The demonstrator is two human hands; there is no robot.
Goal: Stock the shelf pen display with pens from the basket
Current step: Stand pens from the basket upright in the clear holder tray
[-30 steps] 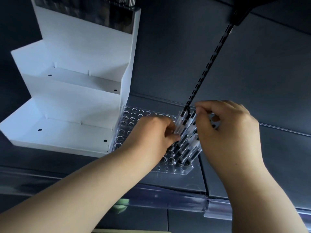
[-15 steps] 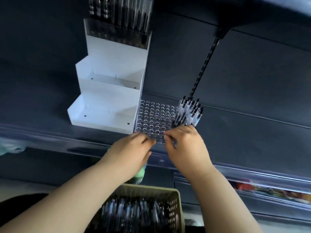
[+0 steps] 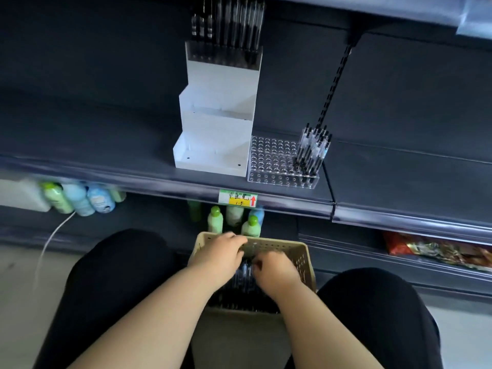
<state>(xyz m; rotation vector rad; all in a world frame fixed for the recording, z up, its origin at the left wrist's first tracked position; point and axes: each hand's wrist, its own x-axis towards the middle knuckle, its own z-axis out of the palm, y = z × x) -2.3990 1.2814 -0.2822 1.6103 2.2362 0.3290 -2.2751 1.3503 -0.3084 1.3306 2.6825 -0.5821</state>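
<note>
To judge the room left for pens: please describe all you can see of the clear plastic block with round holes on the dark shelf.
The clear plastic block, acrylic by its look, is a low rectangular slab with a grid of round holes. It lies flat near the front edge of the dark shelf, right beside the white stepped stand; contact is unclear. A cluster of black-and-clear pens stands slightly tilted in holes at its right end; the rest look empty.
</note>
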